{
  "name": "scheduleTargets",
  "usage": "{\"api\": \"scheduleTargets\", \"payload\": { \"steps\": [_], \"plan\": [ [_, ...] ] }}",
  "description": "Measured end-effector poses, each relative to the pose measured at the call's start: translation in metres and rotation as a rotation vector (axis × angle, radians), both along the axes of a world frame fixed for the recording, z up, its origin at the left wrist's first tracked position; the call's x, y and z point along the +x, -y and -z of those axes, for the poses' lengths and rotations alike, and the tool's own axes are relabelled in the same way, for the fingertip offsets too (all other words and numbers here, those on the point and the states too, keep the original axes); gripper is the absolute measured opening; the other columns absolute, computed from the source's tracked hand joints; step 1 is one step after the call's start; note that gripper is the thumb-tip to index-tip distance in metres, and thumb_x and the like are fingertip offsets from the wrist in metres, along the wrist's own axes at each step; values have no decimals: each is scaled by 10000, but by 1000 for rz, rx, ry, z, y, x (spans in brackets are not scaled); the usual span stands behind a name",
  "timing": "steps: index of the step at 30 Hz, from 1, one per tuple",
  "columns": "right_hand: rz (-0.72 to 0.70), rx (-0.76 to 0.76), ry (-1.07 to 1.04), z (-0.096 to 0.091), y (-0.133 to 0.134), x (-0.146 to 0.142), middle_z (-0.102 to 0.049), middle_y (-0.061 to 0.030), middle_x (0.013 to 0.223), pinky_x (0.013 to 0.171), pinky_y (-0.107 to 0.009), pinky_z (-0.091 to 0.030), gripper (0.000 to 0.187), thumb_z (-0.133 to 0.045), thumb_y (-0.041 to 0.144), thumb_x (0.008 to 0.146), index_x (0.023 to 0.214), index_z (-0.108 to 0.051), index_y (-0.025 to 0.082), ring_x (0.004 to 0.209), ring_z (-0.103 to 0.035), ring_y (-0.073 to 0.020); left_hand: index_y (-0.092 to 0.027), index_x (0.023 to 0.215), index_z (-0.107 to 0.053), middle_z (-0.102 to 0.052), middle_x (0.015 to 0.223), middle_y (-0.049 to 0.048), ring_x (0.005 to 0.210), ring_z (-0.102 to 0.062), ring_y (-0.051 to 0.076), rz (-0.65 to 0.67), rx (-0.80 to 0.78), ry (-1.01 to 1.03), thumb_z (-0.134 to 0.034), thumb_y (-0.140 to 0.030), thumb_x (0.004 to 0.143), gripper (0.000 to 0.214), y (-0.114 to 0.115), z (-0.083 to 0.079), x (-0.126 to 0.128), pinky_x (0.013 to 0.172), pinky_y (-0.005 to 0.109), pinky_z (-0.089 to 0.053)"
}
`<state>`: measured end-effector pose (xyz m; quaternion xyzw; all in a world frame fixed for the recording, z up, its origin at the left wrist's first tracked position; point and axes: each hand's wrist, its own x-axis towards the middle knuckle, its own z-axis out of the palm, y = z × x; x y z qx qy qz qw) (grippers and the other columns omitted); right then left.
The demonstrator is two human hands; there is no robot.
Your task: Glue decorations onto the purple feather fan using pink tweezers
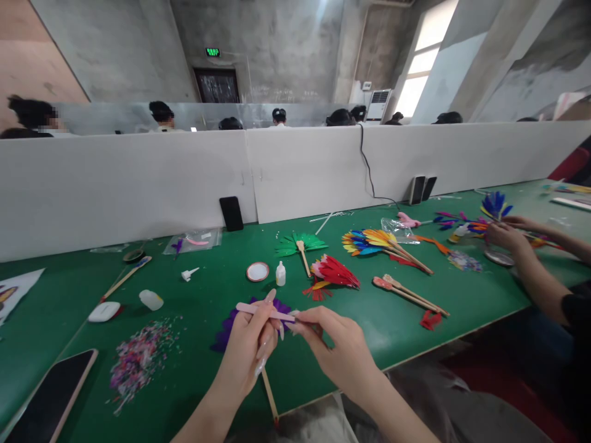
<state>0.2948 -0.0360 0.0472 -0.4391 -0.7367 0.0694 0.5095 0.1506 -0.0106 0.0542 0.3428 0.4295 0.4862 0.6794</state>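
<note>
My left hand (256, 338) is closed around slim pale pink tweezers (247, 307), whose narrow end points right. At that tip the fingertips of my right hand (335, 338) are pinched together; whatever small thing lies between them is too hidden to make out. Beneath both hands is a purple feather fan (224, 332), partly covered, with a thin wooden handle (269, 394) running toward the table's front edge. Just beyond the hands stand a small white glue bottle (281, 274) and a round white dish with a reddish rim (257, 272).
On the green table (198, 381) lie a green feather fan (295, 245), red feathers (335, 271), multicoloured fans (373, 240), wooden sticks (410, 292), colourful scraps (138, 363) and a phone (50, 400). A white partition (138, 178) runs behind. At right, a co-worker's hands (505, 234) hold blue feathers.
</note>
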Motion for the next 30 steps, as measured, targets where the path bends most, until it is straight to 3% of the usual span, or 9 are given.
{"api": "scheduleTargets", "payload": {
  "steps": [6, 12, 30],
  "plan": [
    [25, 52, -16, -7, -4, 2, -702, -15, 639, 457, -180, -487, 130, -537, 187, 874, 791, -638, 185, 465, -609, -105, -143, 528, -492, -278, 267, -108, 222, -207, 2, 11, 10, 8, -724, -510, 654, 452, -5, 0, 3, 333, 169, -149],
    [25, 58, -5, -9, -12, -1, -705, -4, 625, 494, -176, -509, 157, -527, 181, 886, 773, -635, 192, 510, -660, -120, -137, 535, -507, -303, 274, -103, 232, -233, 1, 7, -20, 28, -718, -482, 674, 428, -10, -4, 0, 346, 162, -158],
    [-31, 10, 51, -2, -36, -10, -707, -2, 635, 493, -179, -505, 162, -528, 221, 908, 791, -636, 189, 507, -657, -117, -137, 550, -506, -332, 279, -93, 232, -240, 4, 38, -16, 24, -699, -506, 690, 439, -31, 5, -16, 314, 147, -156]
  ]
}}
